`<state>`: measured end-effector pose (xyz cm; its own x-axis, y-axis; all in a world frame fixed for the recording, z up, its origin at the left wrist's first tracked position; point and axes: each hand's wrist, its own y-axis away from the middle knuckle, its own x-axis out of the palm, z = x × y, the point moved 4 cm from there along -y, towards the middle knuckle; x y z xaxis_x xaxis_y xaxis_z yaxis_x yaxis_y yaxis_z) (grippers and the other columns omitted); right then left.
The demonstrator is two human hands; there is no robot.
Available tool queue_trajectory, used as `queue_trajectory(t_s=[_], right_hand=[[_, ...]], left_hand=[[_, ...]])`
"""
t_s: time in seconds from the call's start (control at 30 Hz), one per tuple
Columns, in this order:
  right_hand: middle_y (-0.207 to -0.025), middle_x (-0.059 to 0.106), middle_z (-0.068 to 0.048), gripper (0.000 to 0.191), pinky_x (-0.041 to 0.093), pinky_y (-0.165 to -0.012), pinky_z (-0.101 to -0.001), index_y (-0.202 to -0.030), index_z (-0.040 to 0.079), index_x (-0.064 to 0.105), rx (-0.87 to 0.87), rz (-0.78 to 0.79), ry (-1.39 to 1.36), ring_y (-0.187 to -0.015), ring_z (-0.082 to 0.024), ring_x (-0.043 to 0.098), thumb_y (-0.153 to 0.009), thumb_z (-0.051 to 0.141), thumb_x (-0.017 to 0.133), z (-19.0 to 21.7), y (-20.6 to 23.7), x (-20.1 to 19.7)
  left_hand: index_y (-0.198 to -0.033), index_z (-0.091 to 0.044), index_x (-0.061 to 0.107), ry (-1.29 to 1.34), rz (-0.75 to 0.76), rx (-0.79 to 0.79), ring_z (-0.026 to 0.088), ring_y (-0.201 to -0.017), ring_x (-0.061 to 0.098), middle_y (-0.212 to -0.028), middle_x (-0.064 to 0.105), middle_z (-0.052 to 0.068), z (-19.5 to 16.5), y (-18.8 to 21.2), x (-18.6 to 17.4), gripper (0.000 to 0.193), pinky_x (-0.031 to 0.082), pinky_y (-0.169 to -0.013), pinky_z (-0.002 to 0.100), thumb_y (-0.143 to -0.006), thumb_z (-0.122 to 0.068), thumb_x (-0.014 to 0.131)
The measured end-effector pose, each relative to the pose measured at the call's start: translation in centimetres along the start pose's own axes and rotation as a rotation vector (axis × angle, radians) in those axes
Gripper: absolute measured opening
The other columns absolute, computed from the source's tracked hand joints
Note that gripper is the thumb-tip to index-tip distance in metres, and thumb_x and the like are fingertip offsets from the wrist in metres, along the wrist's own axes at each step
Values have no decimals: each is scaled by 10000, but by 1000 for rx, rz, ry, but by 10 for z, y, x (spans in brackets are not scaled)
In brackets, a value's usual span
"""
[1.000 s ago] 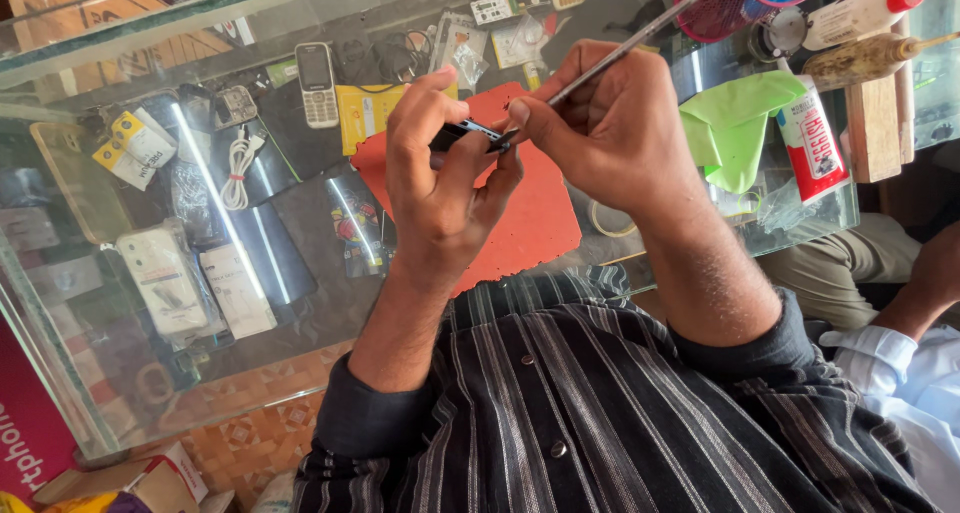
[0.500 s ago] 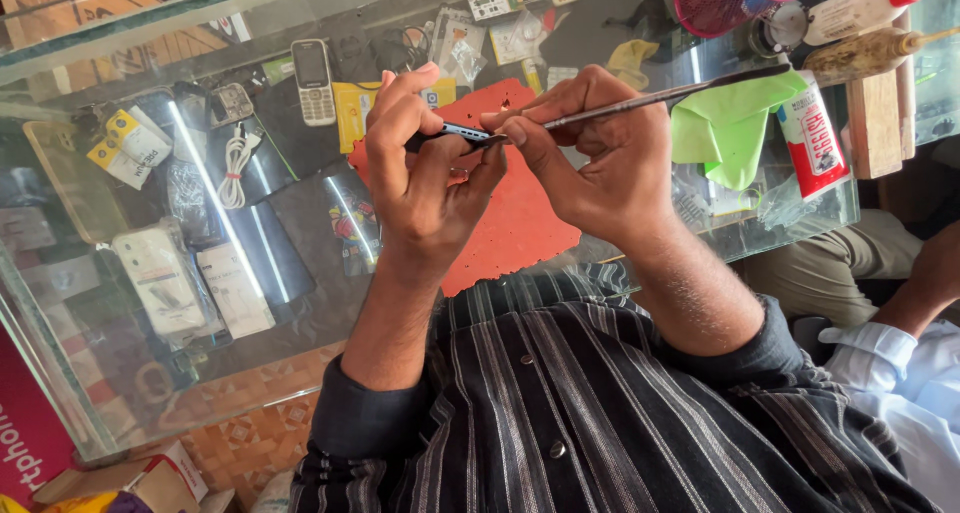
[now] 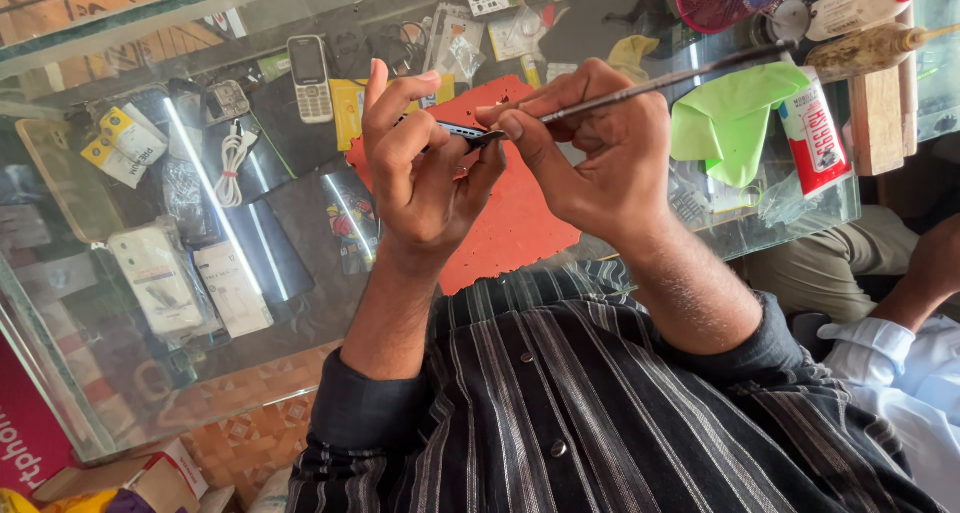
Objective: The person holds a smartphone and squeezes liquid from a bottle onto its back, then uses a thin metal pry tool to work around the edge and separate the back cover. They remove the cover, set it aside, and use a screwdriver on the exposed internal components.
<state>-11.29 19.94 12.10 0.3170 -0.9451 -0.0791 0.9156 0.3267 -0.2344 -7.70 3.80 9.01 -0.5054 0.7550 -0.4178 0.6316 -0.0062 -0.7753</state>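
The left hand (image 3: 415, 178) has its grip closed around a small dark part (image 3: 462, 131), pinched between thumb and fingers above the red mat (image 3: 520, 223) on the glass tabletop (image 3: 300, 303). The right hand (image 3: 600, 153) grips a thin metal tool (image 3: 660, 80) like a pen, its tip touching the part. A green cloth (image 3: 730, 118) lies just beside.

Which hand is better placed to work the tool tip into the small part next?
Probably right: the right hand already holds the thin tool with its tip at the small dark part. The left hand is occupied pinching that part.
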Motion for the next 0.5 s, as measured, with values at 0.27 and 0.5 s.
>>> queue_trajectory(t_s=[0.27,0.5], right_hand=[[-1164,733,-238,156,666,-904,-304,-1080,-49,486,-39,94,-5,-1135,-229,751,-1094,-106,631,2,1,-2],[-1141,734,-225,182,654,-861,-277,-1059,-33,496,14,186,-7,-1120,-226,750,-1051,-129,651,-2,0,-6]], left_hand=[[-749,7,569,29,47,-6,330,-1275,571,-1104,463,66,-3,-1,-2,371,391,-1201,718,-929,-41,890],[-765,3,553,-4,124,-28,321,-1307,569,-1133,484,71,-8,-1,-9,375,395,-1213,704,-884,11,909]])
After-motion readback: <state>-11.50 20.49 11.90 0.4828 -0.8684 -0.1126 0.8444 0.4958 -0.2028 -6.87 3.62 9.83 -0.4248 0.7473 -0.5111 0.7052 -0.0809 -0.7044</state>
